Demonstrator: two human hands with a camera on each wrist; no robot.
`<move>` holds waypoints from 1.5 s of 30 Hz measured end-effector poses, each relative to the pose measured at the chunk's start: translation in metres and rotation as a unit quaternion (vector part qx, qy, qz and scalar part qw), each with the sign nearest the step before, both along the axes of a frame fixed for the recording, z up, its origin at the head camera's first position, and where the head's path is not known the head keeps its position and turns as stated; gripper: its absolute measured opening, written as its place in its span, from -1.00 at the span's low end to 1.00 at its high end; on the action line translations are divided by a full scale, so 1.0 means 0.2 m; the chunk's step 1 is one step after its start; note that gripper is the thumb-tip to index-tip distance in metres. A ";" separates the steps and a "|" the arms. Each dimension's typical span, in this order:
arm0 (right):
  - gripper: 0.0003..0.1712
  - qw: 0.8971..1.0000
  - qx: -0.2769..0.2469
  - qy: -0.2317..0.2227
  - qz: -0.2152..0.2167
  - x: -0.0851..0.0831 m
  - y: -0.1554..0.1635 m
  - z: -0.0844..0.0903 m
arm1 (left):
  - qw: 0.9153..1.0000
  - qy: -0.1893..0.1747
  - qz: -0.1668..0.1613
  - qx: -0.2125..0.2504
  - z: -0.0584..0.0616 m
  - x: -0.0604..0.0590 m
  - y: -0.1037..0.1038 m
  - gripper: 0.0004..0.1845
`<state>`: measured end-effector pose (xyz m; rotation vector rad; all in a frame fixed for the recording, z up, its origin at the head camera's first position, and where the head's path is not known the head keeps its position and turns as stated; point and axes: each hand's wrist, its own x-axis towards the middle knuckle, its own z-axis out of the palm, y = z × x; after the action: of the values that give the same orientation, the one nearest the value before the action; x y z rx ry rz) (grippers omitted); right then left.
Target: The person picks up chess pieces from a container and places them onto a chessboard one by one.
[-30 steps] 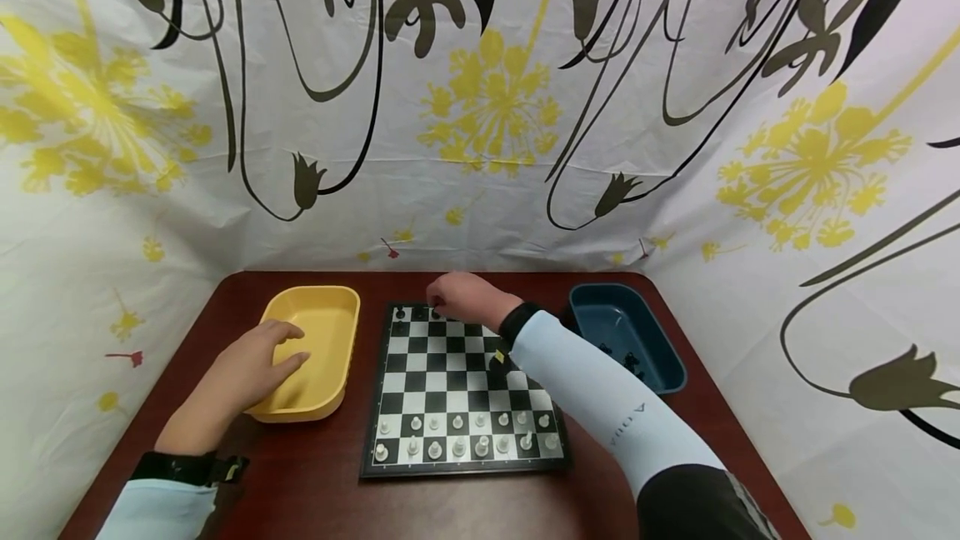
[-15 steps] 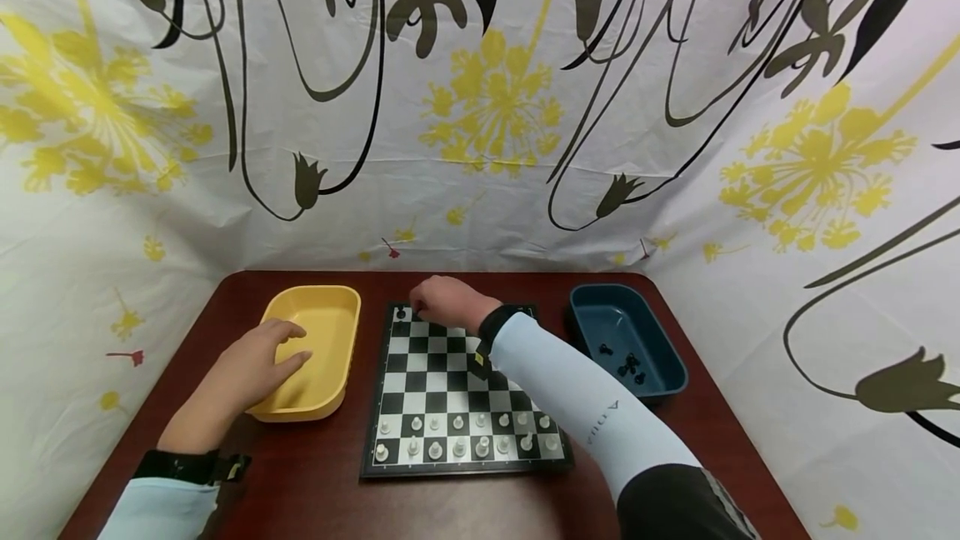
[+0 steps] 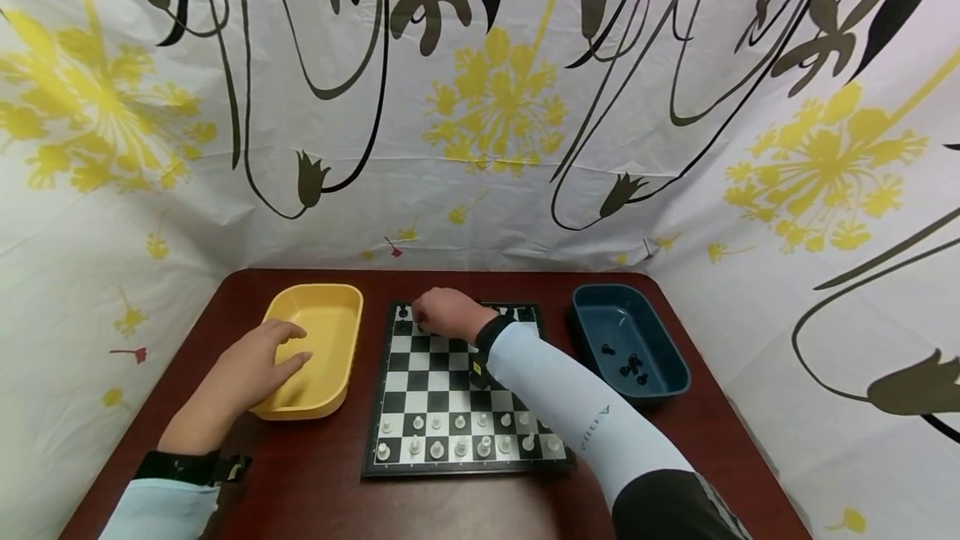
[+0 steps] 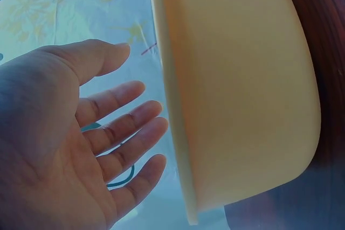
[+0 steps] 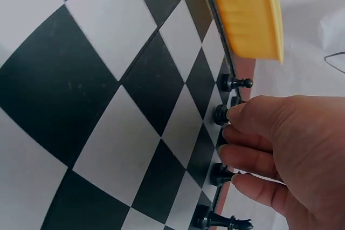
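Moved since earlier: right hand has slid left along the far rank of the chessboard, from about the middle files toward the far-left corner; left hand unchanged.
Right hand: fingers curled, fingertips pinching the top of a black chess piece that stands on the far edge rank.
Black chess piece relative to hand: directly under the fingertips, touching them; its base is on the board.
Neighbours on that rank: a black pawn just beside it toward the corner, free of the hand; more black pieces on the other side, under the lower fingers.
Left hand: left hand rests with relaxed, nearly straight fingers over the near-left rim of the yellow tray, holding nothing.
White pieces: two near ranks of the board, well apart from both hands.
Blue tray: right of the board on the counter, a few black pieces lying inside.
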<state>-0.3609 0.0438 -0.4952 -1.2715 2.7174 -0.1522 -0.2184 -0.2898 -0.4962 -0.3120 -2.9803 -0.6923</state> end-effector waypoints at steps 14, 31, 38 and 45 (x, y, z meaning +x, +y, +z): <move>-0.81 1.000 -0.009 0.000 -0.016 0.00 0.04 0.00 | 1.000 -0.001 0.005 -0.001 0.00 0.01 -0.01 -0.53; -0.72 0.989 -0.071 0.014 -0.129 0.06 0.83 0.18 | 1.000 -0.011 0.011 -0.007 0.02 0.00 0.01 -0.51; -0.79 0.975 -0.092 0.025 -0.200 0.18 1.28 0.21 | 1.000 0.000 0.006 -0.009 0.03 0.00 0.01 -0.52; -0.80 0.969 -0.092 0.009 -0.227 0.29 1.59 0.16 | 1.000 0.002 0.001 -0.006 0.02 0.00 0.02 -0.52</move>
<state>-0.3026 0.3623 -0.4641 -0.6587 3.0209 -0.4498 -0.2186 -0.2860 -0.4922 -0.3120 -2.9818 -0.6722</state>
